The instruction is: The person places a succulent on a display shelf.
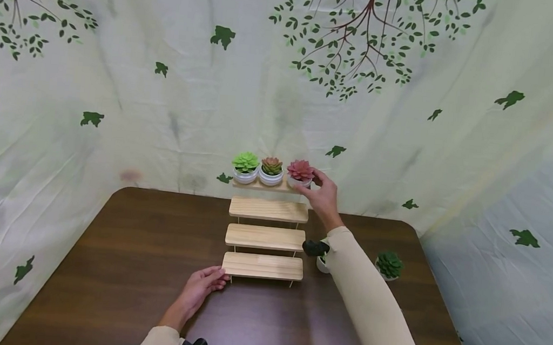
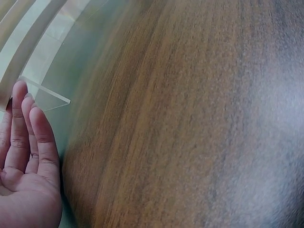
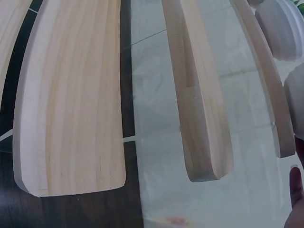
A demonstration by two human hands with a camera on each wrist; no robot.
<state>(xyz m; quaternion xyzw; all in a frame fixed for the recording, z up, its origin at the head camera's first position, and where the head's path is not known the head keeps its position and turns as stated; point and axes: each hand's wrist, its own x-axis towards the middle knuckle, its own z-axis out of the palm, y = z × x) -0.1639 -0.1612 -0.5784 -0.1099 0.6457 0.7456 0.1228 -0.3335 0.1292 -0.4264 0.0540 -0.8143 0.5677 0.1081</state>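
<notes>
A four-tier stand of pale wooden shelves on clear supports stands on the table. On its top shelf, a bright green potted succulent and a reddish-brown one sit side by side. At that shelf's right end my right hand pinches the white pot of a pink succulent between thumb and fingers. My left hand touches the left end of the bottom shelf with fairly straight fingers, also seen in the left wrist view. In the right wrist view, only fingertips show beside the top shelf.
A dark green potted succulent is on the table to the right. Another white pot is mostly hidden behind my right sleeve. The brown table backs onto a leaf-print cloth.
</notes>
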